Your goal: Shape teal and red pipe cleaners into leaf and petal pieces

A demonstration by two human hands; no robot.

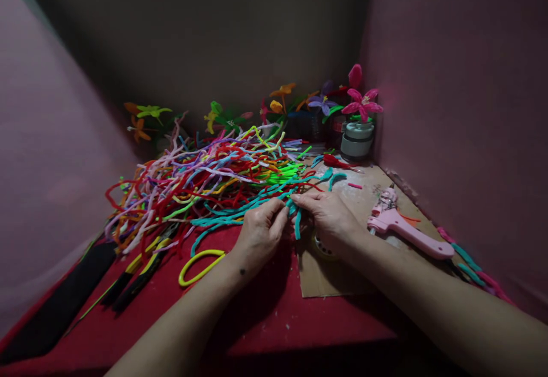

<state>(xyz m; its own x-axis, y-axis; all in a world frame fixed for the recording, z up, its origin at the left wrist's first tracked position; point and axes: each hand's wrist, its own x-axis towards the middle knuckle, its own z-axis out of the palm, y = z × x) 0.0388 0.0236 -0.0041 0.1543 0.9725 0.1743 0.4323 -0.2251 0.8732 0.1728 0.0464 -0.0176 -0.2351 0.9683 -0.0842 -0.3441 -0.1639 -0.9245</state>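
A teal pipe cleaner (297, 224) is pinched between my two hands, one end hanging down below the fingers. My left hand (264, 223) is closed with thumb and forefinger together at its left side. From the right, my right hand (327, 211) pinches the same piece, fingertips almost touching the left ones. Part of the teal piece is hidden by the fingers. More teal pipe cleaners (240, 210) lie just behind my left hand. Bent teal pieces (337, 178) rest on the cardboard (319, 280) beyond my right hand.
A heap of coloured pipe cleaners (205, 165) covers the back left. Yellow-handled pliers (148, 265) and a yellow loop handle (201, 263) lie left. On the right sits a pink glue gun (406, 231). Behind stand pipe-cleaner flowers, one pink flower (363, 103) above a grey jar (357, 140).
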